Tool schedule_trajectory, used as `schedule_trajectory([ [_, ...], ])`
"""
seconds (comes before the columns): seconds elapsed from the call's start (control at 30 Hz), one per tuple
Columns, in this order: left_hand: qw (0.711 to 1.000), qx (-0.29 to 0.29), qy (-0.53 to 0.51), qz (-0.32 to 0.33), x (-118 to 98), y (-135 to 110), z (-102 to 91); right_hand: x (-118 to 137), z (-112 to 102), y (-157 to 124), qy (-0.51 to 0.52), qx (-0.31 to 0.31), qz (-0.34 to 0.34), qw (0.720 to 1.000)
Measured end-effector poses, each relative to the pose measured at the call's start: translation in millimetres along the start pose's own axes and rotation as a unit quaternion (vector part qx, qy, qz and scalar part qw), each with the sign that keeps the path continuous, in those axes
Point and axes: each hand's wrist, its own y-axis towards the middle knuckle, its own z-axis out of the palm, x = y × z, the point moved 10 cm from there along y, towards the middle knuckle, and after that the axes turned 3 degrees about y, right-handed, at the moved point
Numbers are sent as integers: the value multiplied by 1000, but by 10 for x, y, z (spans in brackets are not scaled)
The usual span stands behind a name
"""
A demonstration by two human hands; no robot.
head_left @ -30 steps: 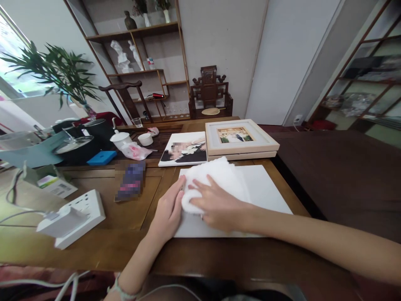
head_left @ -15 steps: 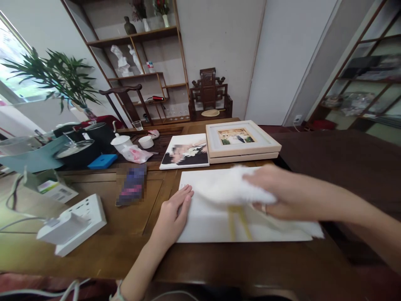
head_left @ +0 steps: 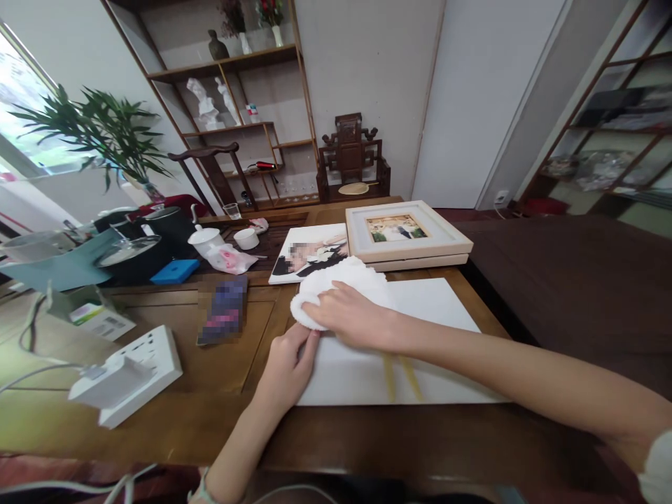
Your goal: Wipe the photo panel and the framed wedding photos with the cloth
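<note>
Board (head_left: pixel 351 374): 1, white, flat just inside the near edge of the surface (head_left: pixel 210 392), bearing 2 yellow strips (head_left: pixel 389 381).
Cloth (head_left: pixel 349 274): 1, white, bunched over the board's far left corner.
Right hand (head_left: pixel 351 316): curled, gripping the cloth against the board.
Left hand (head_left: pixel 288 364): half open, resting on the board's left edge, touching or just beside the cloth, cannot tell which.
Frames (head_left: pixel 409 234): 2, stacked beyond the board, by the surface's right edge.
Photo panel (head_left: pixel 309 253): 1, just left of the frames.
</note>
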Motion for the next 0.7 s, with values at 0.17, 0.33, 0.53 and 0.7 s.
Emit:
schedule_trajectory([
  [0.17,1000,4,-25,8,23,-9,42,-271,-17,-133,1,27,54,998],
  [0.33,999,4,-41,5,92,-24,86,-695,-63,-529,-5,58,129,990],
  [0.53,999,0,-36,10,67,-22,70,-1168,-96,-1268,28,100,234,967],
  [0.7,999,-7,-33,16,65,-14,65,-1467,-366,-1748,7,67,319,945],
])
